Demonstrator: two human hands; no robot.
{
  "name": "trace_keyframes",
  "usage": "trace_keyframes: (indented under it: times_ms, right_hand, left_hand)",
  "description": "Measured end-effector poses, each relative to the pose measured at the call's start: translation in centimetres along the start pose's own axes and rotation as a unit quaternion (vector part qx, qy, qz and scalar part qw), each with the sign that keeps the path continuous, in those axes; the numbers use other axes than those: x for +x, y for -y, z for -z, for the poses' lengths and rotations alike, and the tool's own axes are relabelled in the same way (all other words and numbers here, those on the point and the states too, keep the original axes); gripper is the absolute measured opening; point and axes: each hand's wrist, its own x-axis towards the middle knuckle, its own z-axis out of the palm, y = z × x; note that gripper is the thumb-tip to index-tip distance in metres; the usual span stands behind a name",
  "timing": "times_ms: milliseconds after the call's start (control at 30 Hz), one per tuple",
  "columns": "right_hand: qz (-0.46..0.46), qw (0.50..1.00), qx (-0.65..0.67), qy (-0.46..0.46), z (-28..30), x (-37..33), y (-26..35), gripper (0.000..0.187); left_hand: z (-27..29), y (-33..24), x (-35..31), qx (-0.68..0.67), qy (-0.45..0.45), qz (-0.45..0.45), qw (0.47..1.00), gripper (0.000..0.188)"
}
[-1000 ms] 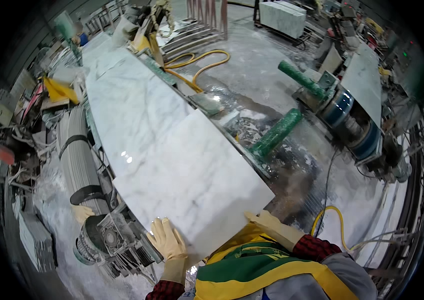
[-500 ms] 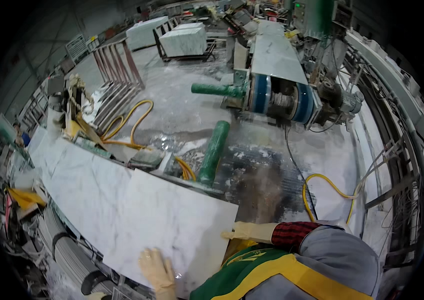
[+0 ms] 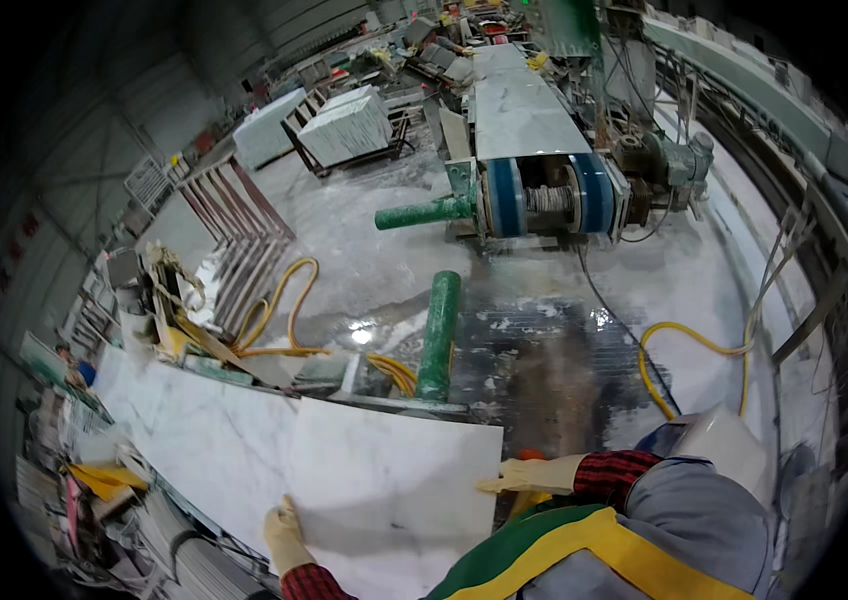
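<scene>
A white marble slab with faint grey veining lies in front of me, its left part over or against a longer marble slab that reaches off to the left. My left hand, in a cream glove, grips the near slab's left edge, fingertips at the border. At the opposite edge my right hand, gloved the same, grips the slab's right side with its fingers on the rim. Its thumb is hard to make out.
Beyond the slab rises a green roller post. Yellow hoses lie on the wet floor. Further off stands a roller conveyor with blue wheels and a slab on top. Marble blocks rest on a rack; grey pipes lie at lower left.
My left hand has gone from lying flat on the slab's top to gripping its left edge. My right hand stays at the right edge. The whole view has shifted and tilted.
</scene>
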Motion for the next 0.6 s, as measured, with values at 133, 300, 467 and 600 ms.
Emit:
trace_keyframes:
  times_ms: [133,300,467,600]
  right_hand:
    - [0.148,0.973,0.115,0.132,-0.7,-0.1,0.3,0.061]
    - [0.073,0.922,0.359,0.122,-2.7,2.3,-1.7,0.061]
    - [-0.045,0.851,0.52,0.063,5.0,-11.0,6.8,0.061]
    - [0.033,0.86,0.502,-0.089,10.6,-11.7,5.7,0.055]
  left_hand:
    - [3.8,0.6,-0.4,0.0,0.003,-0.003,1.0,0.08]
    - [11.1,-2.3,-2.6,0.0,-0.063,-0.094,0.994,0.073]
    - [17.8,-7.9,-9.5,-0.085,-0.079,-0.138,0.984,0.066]
    - [20.2,-13.8,-12.8,-0.215,-0.101,-0.142,0.961,0.06]
